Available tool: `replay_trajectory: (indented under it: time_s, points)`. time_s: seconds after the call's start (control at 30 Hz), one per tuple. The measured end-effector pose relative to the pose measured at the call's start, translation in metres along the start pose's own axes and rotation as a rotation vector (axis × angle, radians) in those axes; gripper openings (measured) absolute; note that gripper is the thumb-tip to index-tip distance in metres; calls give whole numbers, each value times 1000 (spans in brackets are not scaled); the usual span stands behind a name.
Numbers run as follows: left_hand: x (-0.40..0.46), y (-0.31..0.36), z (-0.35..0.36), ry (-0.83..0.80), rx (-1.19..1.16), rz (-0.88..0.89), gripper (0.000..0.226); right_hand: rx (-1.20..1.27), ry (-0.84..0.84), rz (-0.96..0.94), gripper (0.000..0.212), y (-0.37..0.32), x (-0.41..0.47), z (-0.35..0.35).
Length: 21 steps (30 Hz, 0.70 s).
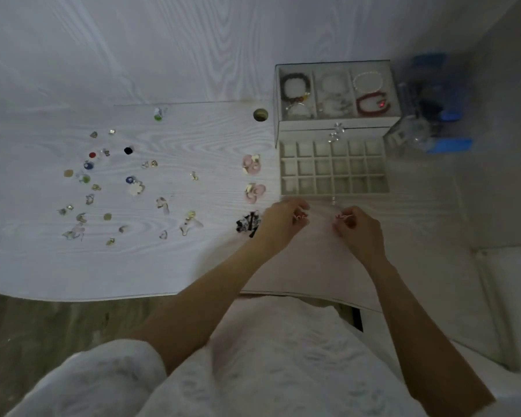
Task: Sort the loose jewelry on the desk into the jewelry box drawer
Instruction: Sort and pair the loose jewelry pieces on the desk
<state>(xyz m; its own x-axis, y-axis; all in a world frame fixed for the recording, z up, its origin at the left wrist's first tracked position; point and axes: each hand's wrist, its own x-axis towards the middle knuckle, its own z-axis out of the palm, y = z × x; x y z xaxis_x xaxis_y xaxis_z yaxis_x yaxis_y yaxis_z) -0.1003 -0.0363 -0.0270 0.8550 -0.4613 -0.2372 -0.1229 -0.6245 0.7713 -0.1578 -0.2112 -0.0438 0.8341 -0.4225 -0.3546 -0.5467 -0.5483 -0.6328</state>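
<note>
The jewelry box point(337, 123) stands at the desk's right with its lower drawer point(334, 192) pulled out, showing a grid of small cells that look bare. Just in front of the drawer, my left hand point(283, 221) pinches a small pink-white earring point(300, 217), and my right hand point(358, 228) pinches a matching one point(342, 217). Several loose earrings and charms point(109, 188) lie scattered over the desk's left half. Two pink flower pieces point(252, 164) point(254, 192) and a black-and-white piece point(248, 224) lie left of the drawer.
The box's top tray holds bracelets point(372, 104) under a clear lid. A clear and blue container point(427, 115) stands right of the box. A round cable hole point(260, 114) sits in the desk. The desk's front edge point(133, 296) runs just above my lap.
</note>
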Motion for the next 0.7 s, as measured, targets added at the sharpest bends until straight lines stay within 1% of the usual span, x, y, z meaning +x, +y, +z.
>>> replay_trajectory:
  time_s: [0.07, 0.13, 0.2, 0.27, 0.33, 0.43, 0.53, 0.63, 0.7]
  points:
    - [11, 14, 19, 3, 68, -28, 21, -39, -49, -37, 19, 4, 9, -6]
    - [16, 23, 33, 16, 85, -80, 28, -30, -78, -54, 23, 7, 14, -10]
    - [15, 27, 45, 44, 123, -113, 36, -53, -56, -68, 28, 12, 15, -14]
    - [11, 27, 53, 74, 181, -103, 42, -105, 5, -100, 28, 20, 14, -20]
    - [7, 27, 57, 84, 247, -85, 44, -110, 47, -125, 30, 29, 10, -24]
    - [3, 26, 60, 80, 323, -86, 43, -62, 37, -152, 36, 32, 2, -22]
    - [3, 26, 63, 95, 327, -86, 45, -39, 17, -191, 38, 25, -3, -8]
    - [5, 27, 65, 122, 276, -110, 40, 5, -17, -243, 35, 15, -1, 4]
    - [6, 29, 65, 154, 233, -127, 37, 22, -38, -280, 36, 10, 1, 9]
